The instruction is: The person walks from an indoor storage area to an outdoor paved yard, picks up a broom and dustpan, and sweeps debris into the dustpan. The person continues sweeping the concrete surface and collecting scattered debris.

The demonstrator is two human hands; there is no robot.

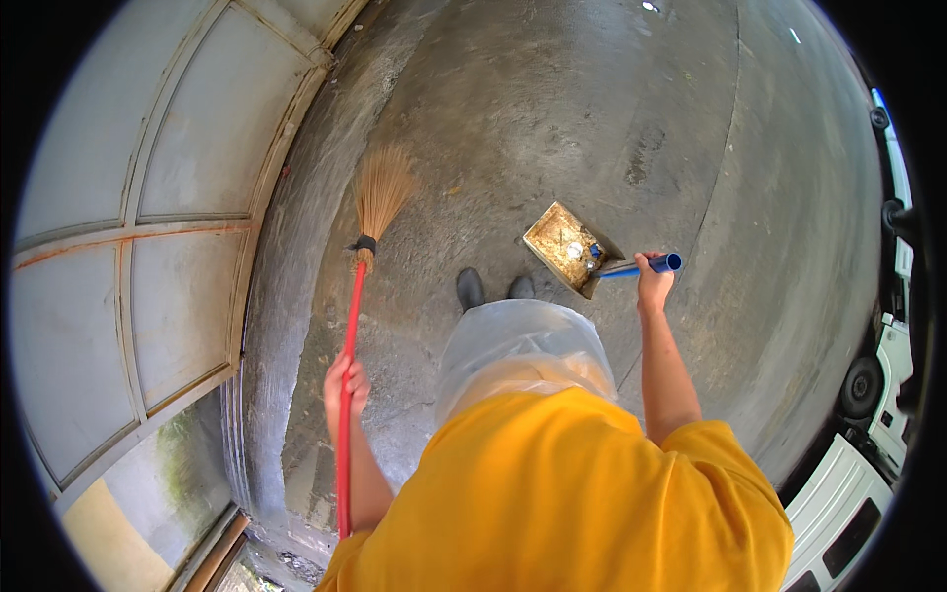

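Broom (383, 192): likely light, best held by shaft (353, 321); left fingers (359, 383) clamped there
Dustpan (558, 240): likely stiff; right fingers (645, 262) clamped on handle (671, 262)

We cannot tell what the small scraps (575, 251) in the dustpan (548, 229) are. The clear apron (523, 331) hides the wearer's legs from us, and we cannot see whether the red broomstick (343, 464) ends at the yellow shirt (572, 483) or runs behind it. The view's edge crops the metal gate (197, 138) and a white vehicle (837, 493).
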